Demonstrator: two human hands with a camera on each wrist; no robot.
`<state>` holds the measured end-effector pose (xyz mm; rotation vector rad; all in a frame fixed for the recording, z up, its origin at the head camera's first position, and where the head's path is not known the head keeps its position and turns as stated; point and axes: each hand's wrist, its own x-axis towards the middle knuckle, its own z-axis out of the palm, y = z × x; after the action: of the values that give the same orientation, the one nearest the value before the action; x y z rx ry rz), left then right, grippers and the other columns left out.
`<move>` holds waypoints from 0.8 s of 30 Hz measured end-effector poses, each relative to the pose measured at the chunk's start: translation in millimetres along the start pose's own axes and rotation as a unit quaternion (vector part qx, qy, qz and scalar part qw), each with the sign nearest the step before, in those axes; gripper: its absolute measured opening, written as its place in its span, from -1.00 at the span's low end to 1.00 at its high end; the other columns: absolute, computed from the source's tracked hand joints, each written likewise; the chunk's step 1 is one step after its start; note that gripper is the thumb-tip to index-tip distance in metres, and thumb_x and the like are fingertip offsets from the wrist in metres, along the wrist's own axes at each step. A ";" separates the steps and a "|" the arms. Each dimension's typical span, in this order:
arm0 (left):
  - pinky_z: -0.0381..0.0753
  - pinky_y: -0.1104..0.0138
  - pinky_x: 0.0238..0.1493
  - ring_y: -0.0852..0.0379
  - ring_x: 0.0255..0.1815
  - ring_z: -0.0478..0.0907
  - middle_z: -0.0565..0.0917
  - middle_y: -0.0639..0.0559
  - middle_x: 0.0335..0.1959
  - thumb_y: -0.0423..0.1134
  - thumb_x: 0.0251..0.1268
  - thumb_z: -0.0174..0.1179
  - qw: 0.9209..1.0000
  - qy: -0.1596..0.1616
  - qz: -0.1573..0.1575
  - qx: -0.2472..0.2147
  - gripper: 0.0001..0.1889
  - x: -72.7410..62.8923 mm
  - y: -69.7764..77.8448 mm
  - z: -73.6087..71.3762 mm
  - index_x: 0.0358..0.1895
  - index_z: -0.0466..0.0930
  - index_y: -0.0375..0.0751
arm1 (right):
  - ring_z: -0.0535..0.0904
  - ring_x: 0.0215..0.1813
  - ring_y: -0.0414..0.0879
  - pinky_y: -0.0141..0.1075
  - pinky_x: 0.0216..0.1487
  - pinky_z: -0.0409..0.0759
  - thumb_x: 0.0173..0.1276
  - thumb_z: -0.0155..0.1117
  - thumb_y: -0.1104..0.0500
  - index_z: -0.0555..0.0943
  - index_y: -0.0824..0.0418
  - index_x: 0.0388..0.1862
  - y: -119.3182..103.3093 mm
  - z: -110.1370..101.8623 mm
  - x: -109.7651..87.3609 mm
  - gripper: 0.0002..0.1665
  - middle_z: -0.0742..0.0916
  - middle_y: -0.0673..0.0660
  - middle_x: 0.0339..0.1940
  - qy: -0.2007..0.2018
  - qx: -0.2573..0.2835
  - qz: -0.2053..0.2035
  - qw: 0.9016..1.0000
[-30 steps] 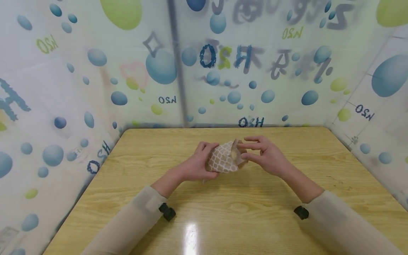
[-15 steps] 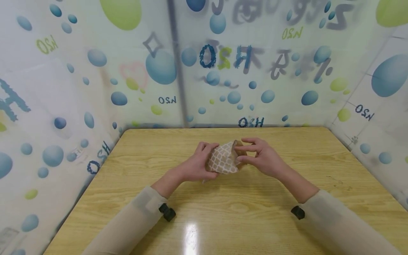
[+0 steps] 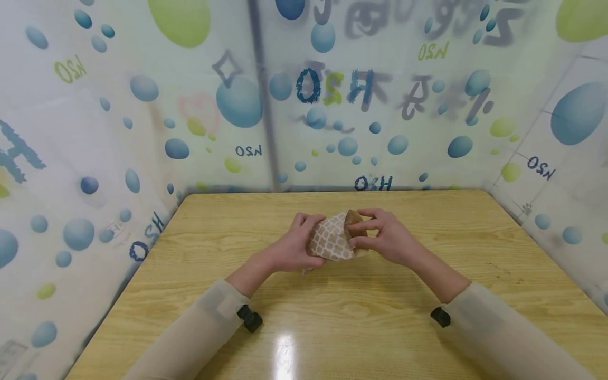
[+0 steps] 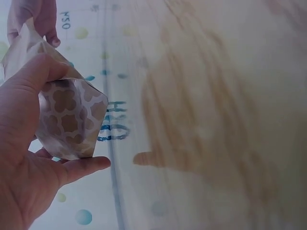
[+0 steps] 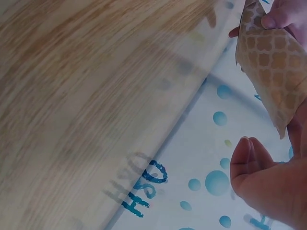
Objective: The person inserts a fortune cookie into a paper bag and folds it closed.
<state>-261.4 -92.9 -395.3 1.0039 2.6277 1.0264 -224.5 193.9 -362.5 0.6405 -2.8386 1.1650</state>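
Observation:
A brown paper bag [image 3: 330, 237] with a white lattice pattern is held above the middle of the table, its mouth turned to the right. My left hand [image 3: 296, 247] grips its closed end, thumb on the near side and fingers on the far side. At the mouth, my right hand [image 3: 391, 237] has its extended fingers reaching into the opening, with the thumb by the near edge. The left wrist view shows the patterned end of the bag [image 4: 67, 115] within the left hand [image 4: 29, 143]. What lies inside the bag is hidden.
The wooden table [image 3: 361, 316] stretches toward the wearer, with a bright reflection near its front. A curtain [image 3: 304, 132] printed with blue and green bubbles borders the back and both sides. Black wrist straps [image 3: 249, 317] sit on the sleeves.
My right hand has moved left, its fingers going from the edge of the bag's mouth into the opening. The mouth looks wider. My left hand keeps its hold, nearly still.

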 end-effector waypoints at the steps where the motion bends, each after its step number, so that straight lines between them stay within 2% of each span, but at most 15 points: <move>1: 0.50 -0.10 0.49 -0.12 0.41 0.32 0.20 -0.23 0.47 -0.15 0.20 0.57 1.000 0.000 0.000 -0.001 0.11 -0.1 -0.1 0.5 0.75 0.07 -0.11 | 0.30 0.65 0.51 0.37 0.40 0.54 0.50 0.54 0.07 0.85 0.10 0.24 -0.1 0.3 0.3 -0.62 0.46 0.43 0.66 -0.002 0.000 0.000 1.000; 6: 0.51 -0.09 0.49 -0.11 0.40 0.33 0.20 -0.23 0.47 -0.14 0.20 0.58 1.000 0.003 -0.007 0.000 0.13 -1.5 -1.1 2.1 0.76 0.04 -0.12 | 0.39 0.60 0.46 0.28 0.32 0.63 0.56 0.47 0.03 0.80 0.09 0.33 0.7 1.4 -0.3 -0.57 0.48 0.42 0.65 -0.001 -0.002 0.003 1.000; 10: 0.50 -0.08 0.50 -0.12 0.41 0.34 0.17 -0.24 0.49 -0.13 0.20 0.57 1.000 0.013 -0.014 -0.001 0.16 -2.0 -1.1 3.0 0.78 0.00 -0.11 | 0.58 0.42 0.31 0.00 0.10 0.69 0.64 0.38 0.00 0.72 0.05 0.45 1.6 1.3 -3.4 -0.52 0.52 0.33 0.63 0.020 0.010 0.010 1.000; 13: 0.49 -0.07 0.51 -0.15 0.43 0.32 0.16 -0.26 0.49 -0.11 0.20 0.57 0.999 0.028 -0.021 -0.005 0.15 -0.6 0.4 4.0 0.77 0.01 -0.13 | 0.68 0.32 0.21 -0.12 0.08 0.70 0.68 0.32 -0.03 0.45 0.03 0.71 1.4 1.6 -5.9 -0.30 0.52 0.31 0.63 0.044 0.064 0.023 0.997; 16: 0.49 -0.08 0.52 -0.15 0.42 0.31 0.16 -0.27 0.47 -0.07 0.20 0.59 0.998 0.049 -0.032 -0.007 0.14 2.6 1.9 6.1 0.75 0.04 -0.15 | 0.69 0.36 0.23 0.01 0.21 0.75 0.68 0.32 -0.08 0.05 0.07 0.86 0.7 3.4 -6.4 -0.01 0.47 0.36 0.66 0.039 0.144 0.049 0.988; 18: 0.50 -0.08 0.50 -0.15 0.39 0.31 0.17 -0.27 0.44 -0.04 0.20 0.61 0.997 0.064 -0.039 -0.009 0.12 5.3 4.4 8.7 0.72 0.07 -0.16 | 0.70 0.36 0.22 0.05 0.27 0.74 0.66 0.35 -0.10 -0.06 0.10 0.86 0.4 7.0 -5.0 0.09 0.47 0.38 0.65 0.021 0.184 0.067 0.980; 21: 0.53 -0.06 0.46 -0.12 0.33 0.34 0.18 -0.26 0.40 0.01 0.18 0.64 0.996 0.078 -0.047 -0.008 0.13 8.6 11.3 14.6 0.67 0.08 -0.21 | 0.70 0.30 0.12 0.03 0.27 0.73 0.62 0.39 -0.13 0.07 0.18 0.79 -0.9 13.3 -2.8 0.04 0.54 0.37 0.56 0.005 0.216 0.093 0.972; 24: 0.55 -0.04 0.44 -0.11 0.32 0.38 0.19 -0.26 0.41 0.12 0.19 0.65 0.995 0.082 -0.047 -0.009 0.12 10.0 19.8 19.1 0.61 0.09 -0.24 | 0.68 -0.04 -0.05 -0.13 -0.01 0.72 0.61 0.42 -0.11 0.33 0.22 0.61 -4.2 15.1 -2.9 -0.19 0.69 0.28 0.26 0.033 0.200 0.092 0.975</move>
<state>-251.6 -65.4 -395.9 0.8164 2.7589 1.1554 -218.1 182.1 -371.1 0.3369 -2.6704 1.7763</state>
